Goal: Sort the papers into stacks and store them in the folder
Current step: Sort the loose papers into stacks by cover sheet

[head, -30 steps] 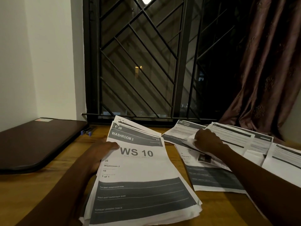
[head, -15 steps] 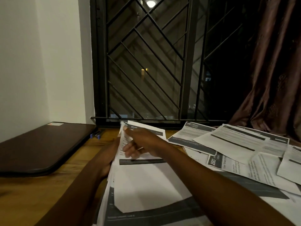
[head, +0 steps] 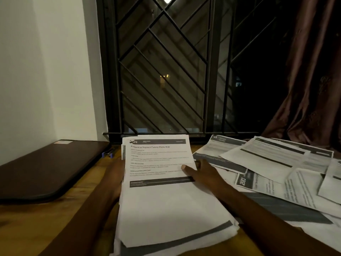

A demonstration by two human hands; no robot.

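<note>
— Since the stack at the lower centre of the frame is only loose printed sheets, how do you reckon it will handle?

— Light, thin and floppy, I'd judge. Sheets like these slide over one another easily, and the lower edges already fan out unevenly near the bottom of the frame. A single corner pinch would likely bend or crease them.

— So where to take hold?

— At both long edges together, which is roughly how the hands sit. The left hand lies against the stack's left edge, its fingers hidden under or behind the paper, so I cannot tell whether that grip is clenched. The right hand rests on the right edge with its thumb flat across the top sheet, pressing on it; whether its fingers curl beneath I cannot see.

— And the rest?

— Unsorted loose papers are spread, overlapping, over the right of the wooden worktop. A dark flat folder, closed, lies at the left, well apart from the stack. Squaring the edges by tapping would help before anything goes inside.
</note>
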